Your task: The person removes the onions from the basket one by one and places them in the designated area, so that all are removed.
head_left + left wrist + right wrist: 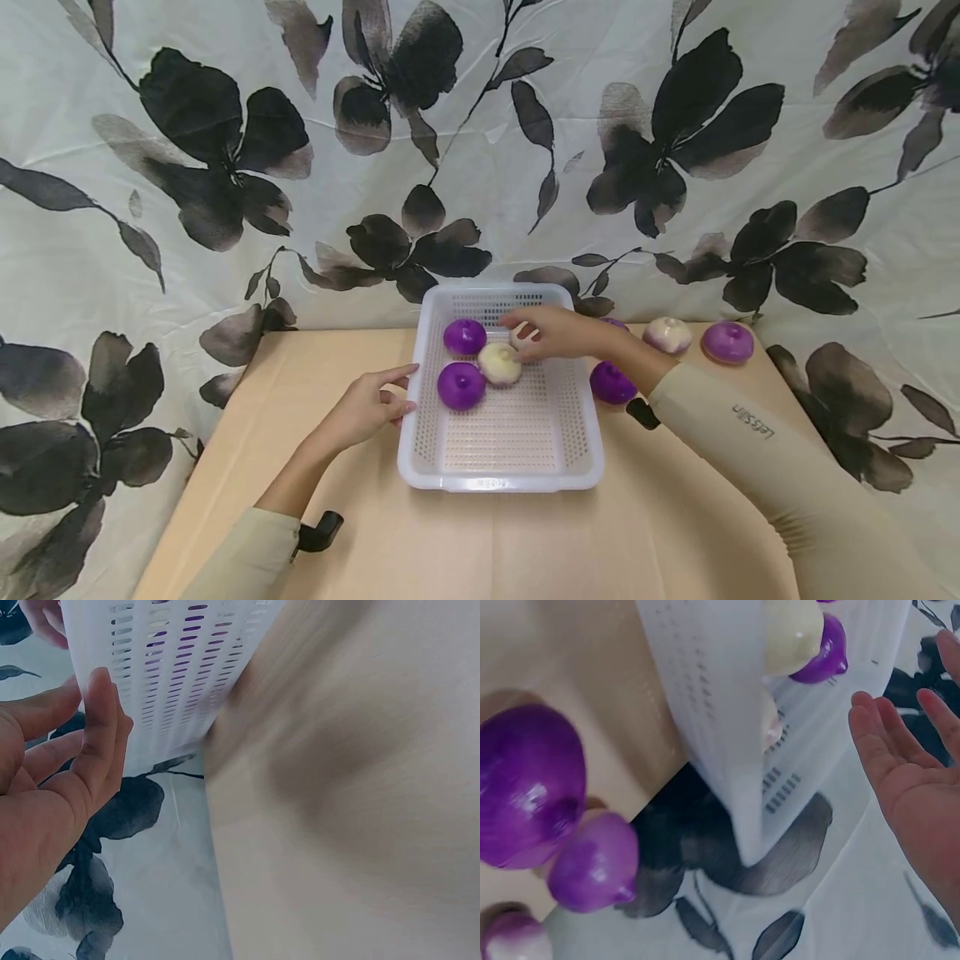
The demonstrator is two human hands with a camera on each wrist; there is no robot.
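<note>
A white perforated plastic basket [498, 487] stands on the table. At its left rim my left hand [367, 406] pinches the edge lightly; in the left wrist view its thumb meets the rim and its fingers lie against the outer wall. Inside are two purple onions [461, 386], a peeled white onion [499, 364] and another pale onion [522, 336], partly covered in the head view. My right hand [551, 332] hovers over the basket beside the pale ones. Its fingers [866, 724] are spread and hold nothing in the right wrist view.
Right of the basket lie a dark purple onion [612, 383], a whitish-purple onion [667, 335] and a lighter purple onion [727, 342]. One more purple onion [594, 862] is partly behind my right arm in the head view. A floral cloth [525, 167] hangs behind the table [465, 550].
</note>
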